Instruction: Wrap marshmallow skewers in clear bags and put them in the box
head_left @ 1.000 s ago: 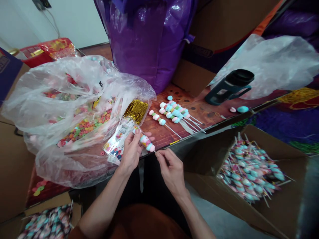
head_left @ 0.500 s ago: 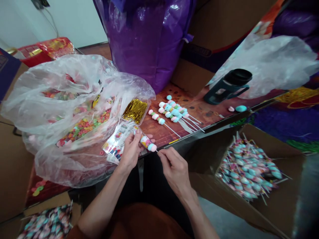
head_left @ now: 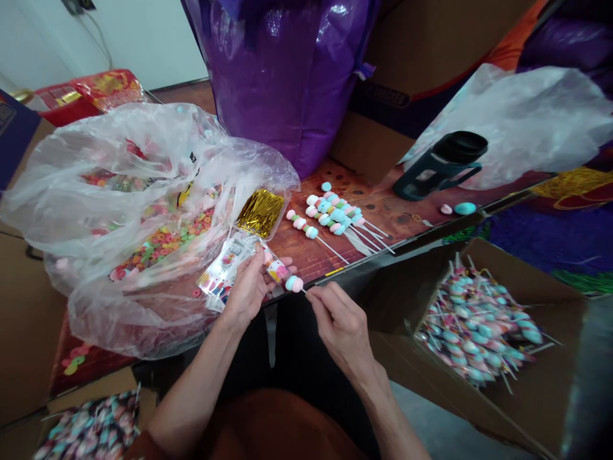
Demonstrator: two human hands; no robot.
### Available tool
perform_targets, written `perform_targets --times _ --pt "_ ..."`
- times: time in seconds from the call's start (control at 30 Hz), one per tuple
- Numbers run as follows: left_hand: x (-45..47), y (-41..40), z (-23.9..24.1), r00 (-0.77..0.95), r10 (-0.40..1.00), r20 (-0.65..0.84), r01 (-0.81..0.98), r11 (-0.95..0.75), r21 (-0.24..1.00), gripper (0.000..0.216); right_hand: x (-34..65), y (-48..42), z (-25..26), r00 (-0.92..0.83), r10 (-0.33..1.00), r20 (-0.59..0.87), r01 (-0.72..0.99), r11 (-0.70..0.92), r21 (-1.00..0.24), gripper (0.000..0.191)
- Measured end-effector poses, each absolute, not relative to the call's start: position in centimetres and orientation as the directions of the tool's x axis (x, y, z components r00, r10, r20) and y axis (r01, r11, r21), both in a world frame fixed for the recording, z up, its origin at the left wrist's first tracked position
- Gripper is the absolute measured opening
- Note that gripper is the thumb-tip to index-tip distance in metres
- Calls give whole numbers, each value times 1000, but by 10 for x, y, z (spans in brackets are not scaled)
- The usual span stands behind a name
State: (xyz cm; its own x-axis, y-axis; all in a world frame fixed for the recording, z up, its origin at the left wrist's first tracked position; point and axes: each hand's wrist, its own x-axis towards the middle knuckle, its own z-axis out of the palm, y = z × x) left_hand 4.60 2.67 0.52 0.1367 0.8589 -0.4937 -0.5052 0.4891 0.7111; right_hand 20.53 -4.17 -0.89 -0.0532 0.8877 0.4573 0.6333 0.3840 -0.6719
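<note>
My left hand (head_left: 251, 278) is closed around a small clear printed candy bag (head_left: 276, 268), thumb on top and fingers beneath it. A marshmallow skewer (head_left: 294, 284) sits partly inside the bag, with a blue and a pink marshmallow showing outside its mouth. My right hand (head_left: 338, 313) pinches the white stick just below the pink marshmallow. Under my left wrist lies a stack of flat printed bags (head_left: 223, 271). Beside it is a clear tray of gold twist ties (head_left: 261, 211). Several unwrapped marshmallow skewers (head_left: 335, 214) rest on the table to the right.
A large clear plastic bag of ring candies (head_left: 163, 243) covers the table's left side. Behind stands a purple sack (head_left: 282, 83). A dark bottle (head_left: 438, 166) lies tilted at right. Cardboard boxes hold wrapped skewers at lower right (head_left: 479, 326) and lower left (head_left: 96, 428).
My right hand has shifted slightly right with the stick. The blue and pink marshmallows now stand a little farther from the bag my left hand holds.
</note>
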Motion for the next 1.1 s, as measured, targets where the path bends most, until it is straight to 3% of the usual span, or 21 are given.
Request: perform_targets --times 0.5,0.6,0.8,1.1 --pt "60 10 -2 169 906 -389 -473 421 774 44 173 -35 -24 93 850 519 593 371 -714 21" --pt "56 13 0 153 910 -386 -508 408 758 44 172 -38 -19 123 902 415 500 305 -811 21" --pt "54 11 -1 161 915 -370 -527 397 752 41 184 -51 -13 107 994 14 284 -17 -959 26" --pt "62 -9 -1 120 954 -274 -507 296 809 28 157 -44 -17 164 983 -83 51 -92 -994 25"
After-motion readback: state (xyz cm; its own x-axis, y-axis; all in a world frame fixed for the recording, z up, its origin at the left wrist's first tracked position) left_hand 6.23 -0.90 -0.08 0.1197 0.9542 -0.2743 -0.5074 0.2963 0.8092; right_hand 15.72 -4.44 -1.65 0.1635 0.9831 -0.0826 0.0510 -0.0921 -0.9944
